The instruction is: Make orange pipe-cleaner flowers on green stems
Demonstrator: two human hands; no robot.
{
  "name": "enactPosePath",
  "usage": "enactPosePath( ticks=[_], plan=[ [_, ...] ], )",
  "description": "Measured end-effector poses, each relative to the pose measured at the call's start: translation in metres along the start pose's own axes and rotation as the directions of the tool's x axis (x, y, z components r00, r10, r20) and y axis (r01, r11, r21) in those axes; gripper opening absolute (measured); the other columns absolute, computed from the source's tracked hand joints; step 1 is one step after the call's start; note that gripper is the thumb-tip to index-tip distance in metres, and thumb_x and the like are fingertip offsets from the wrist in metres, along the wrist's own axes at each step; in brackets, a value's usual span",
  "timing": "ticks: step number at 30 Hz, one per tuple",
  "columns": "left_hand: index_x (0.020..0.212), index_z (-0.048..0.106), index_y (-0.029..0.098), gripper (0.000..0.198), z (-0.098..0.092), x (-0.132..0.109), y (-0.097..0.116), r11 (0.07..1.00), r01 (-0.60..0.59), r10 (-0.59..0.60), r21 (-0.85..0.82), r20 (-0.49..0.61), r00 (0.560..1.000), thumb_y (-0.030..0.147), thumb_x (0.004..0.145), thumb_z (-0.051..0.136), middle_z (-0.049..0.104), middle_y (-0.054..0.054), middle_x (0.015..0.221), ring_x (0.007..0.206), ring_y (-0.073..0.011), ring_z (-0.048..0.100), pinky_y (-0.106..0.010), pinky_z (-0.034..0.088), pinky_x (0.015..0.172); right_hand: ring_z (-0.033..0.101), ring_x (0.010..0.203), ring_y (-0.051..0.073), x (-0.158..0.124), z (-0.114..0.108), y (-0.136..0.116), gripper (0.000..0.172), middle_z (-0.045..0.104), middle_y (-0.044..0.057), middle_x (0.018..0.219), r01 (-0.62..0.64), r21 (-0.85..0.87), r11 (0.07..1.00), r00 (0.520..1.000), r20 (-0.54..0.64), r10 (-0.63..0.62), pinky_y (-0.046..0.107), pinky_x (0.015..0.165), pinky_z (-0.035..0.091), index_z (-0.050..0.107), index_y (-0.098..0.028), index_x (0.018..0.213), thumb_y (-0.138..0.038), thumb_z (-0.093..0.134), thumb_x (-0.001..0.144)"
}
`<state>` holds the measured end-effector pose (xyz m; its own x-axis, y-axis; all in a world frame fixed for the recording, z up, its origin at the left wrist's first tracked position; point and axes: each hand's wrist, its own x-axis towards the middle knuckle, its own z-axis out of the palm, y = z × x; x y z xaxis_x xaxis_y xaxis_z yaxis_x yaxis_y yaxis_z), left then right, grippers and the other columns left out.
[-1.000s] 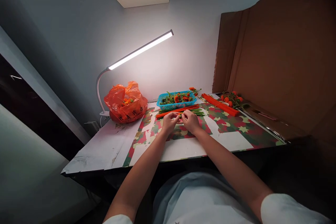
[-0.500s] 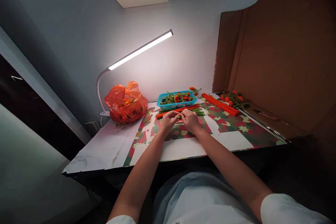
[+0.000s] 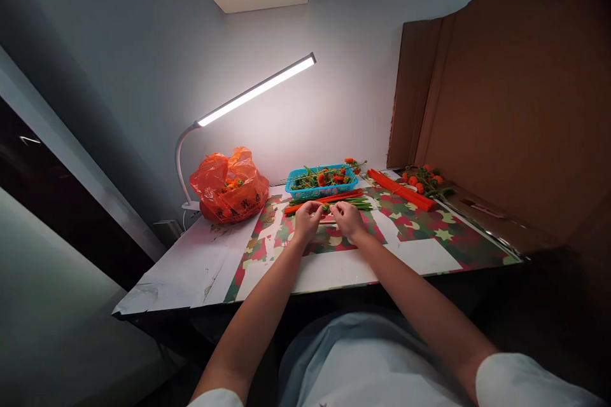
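Note:
Between my fingertips is a small green coiled piece [image 3: 326, 208], which looks like a bent pipe cleaner. My left hand [image 3: 308, 221] pinches it from the left side, and my right hand [image 3: 348, 219] pinches its other end. Just behind both hands lie red pipe cleaners [image 3: 341, 196] and green pipe cleaners [image 3: 361, 205], side by side across the table. My fingers partly cover the green piece, so its full shape is hidden.
A blue basket [image 3: 292, 189] holds orange flowers with green stems. To the left, an orange plastic bag [image 3: 238, 197] stands by a lit lamp [image 3: 258, 90]. At right are a red bundle of pipe cleaners [image 3: 401, 189], more orange flowers [image 3: 420, 179] and a tall cardboard sheet [image 3: 506, 95].
My hands have drawn slightly apart and the fingers have shifted, so more of the green piece shows between them. Everything else on the table stays put.

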<state>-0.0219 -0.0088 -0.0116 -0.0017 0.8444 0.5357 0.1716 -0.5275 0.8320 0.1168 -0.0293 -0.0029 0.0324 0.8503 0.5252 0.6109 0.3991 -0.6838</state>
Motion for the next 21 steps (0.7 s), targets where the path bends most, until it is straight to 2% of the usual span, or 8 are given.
enactPosePath(
  ticks=[4,8,13,17,21],
  plan=[
    [0.076,0.062,0.017,0.014,0.001,0.000,0.001,0.987,-0.122,0.126,0.105,-0.037,0.991,0.030,0.079,0.061,0.065,-0.004,0.075,0.069,-0.0147,0.061,-0.028,0.050,0.065,0.043,0.055,0.012,-0.002,0.003,0.000,0.032,0.054,0.000,0.058,-0.001,-0.037,0.999,0.997,0.073,0.003,0.025,0.053,0.024,0.047,-0.019,0.056,-0.033,0.043,0.084],
    [0.072,0.061,0.017,0.012,0.004,-0.004,0.006,0.944,-0.249,0.261,0.216,-0.025,0.965,0.026,0.080,0.060,0.064,-0.004,0.075,0.072,-0.0147,0.060,-0.027,0.048,0.067,0.041,0.051,0.012,0.000,0.009,0.003,0.034,0.050,-0.001,0.053,-0.066,0.065,0.996,0.996,0.072,0.061,0.024,0.050,0.022,0.044,-0.019,0.051,-0.032,0.041,0.083],
    [0.073,0.062,0.017,0.009,0.007,-0.006,0.008,0.948,-0.215,0.239,0.237,-0.081,0.968,0.023,0.079,0.060,0.065,-0.004,0.075,0.072,-0.0153,0.060,-0.027,0.047,0.066,0.036,0.048,0.011,0.000,0.012,0.002,0.035,0.041,-0.003,0.046,-0.085,0.137,0.987,0.993,0.090,0.073,0.024,0.048,0.020,0.040,-0.019,0.048,-0.031,0.041,0.081],
    [0.075,0.063,0.017,0.008,0.009,-0.005,0.007,0.969,-0.153,0.175,0.195,-0.098,0.980,0.023,0.078,0.061,0.066,-0.004,0.072,0.069,-0.0151,0.060,-0.027,0.047,0.065,0.041,0.052,0.012,-0.004,0.008,-0.004,0.033,0.051,-0.001,0.053,-0.030,-0.084,0.996,0.997,0.063,0.035,0.025,0.053,0.022,0.046,-0.018,0.052,-0.028,0.044,0.083],
    [0.074,0.063,0.017,0.007,0.009,-0.005,0.009,0.968,-0.143,0.168,0.205,-0.110,0.980,0.023,0.078,0.061,0.066,-0.003,0.072,0.068,-0.0149,0.060,-0.026,0.047,0.065,0.053,0.068,0.014,-0.007,0.001,-0.009,0.022,0.064,0.003,0.076,0.053,-0.328,0.943,0.998,0.053,-0.037,0.026,0.063,0.027,0.056,-0.018,0.069,-0.029,0.051,0.086]
  ],
)
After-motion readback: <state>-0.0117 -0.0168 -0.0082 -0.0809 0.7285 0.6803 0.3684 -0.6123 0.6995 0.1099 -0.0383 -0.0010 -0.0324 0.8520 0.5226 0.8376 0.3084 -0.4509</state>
